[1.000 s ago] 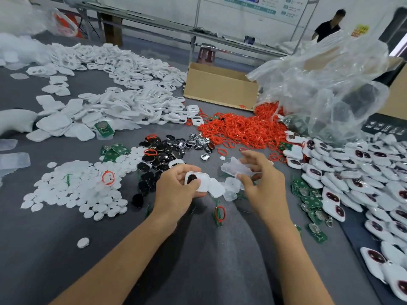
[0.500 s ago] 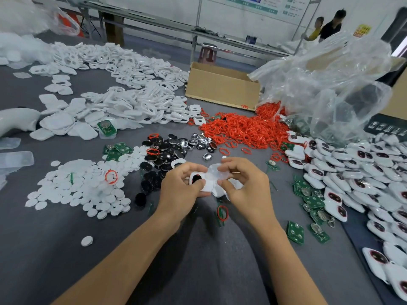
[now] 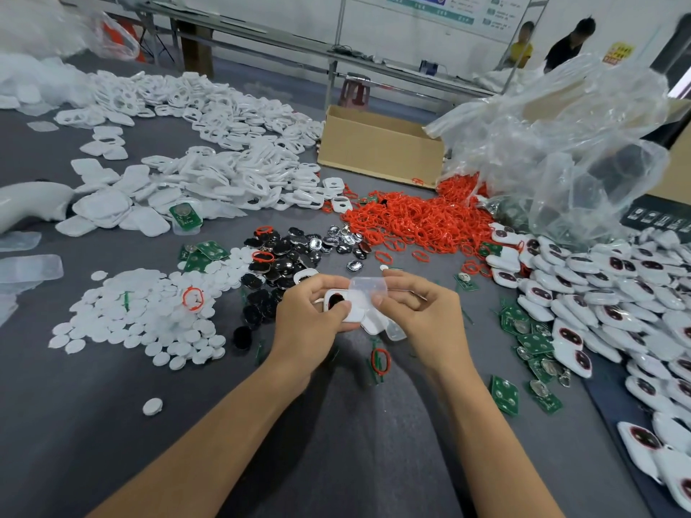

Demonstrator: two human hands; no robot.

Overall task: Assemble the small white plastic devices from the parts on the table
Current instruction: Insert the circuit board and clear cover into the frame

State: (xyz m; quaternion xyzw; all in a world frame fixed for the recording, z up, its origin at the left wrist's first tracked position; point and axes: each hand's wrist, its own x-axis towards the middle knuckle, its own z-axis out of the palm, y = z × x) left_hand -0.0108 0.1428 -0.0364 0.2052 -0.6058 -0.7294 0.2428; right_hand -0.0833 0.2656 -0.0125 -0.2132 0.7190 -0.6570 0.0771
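Left hand [image 3: 309, 316] gripping, right hand [image 3: 422, 312] pinching

White shell [image 3: 353, 315] part-hidden by left hand [image 3: 306, 315], curved white object [image 3: 26, 203] — cut off left

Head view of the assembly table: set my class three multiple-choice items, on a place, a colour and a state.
1. The red-ring heap lies: A) before the cardboard box; B) left of the white discs; C) at the table's near edge.
2. The circuit boards are: A) blue; B) green; C) yellow.
3. The right hand is: A) flat on the table; B) empty; C) pinching a clear cover.
Answers: 1 A, the heap lies just before the box; 2 B, green boards lie at right; 3 C, it pinches the cover beside the white shell in the left hand.
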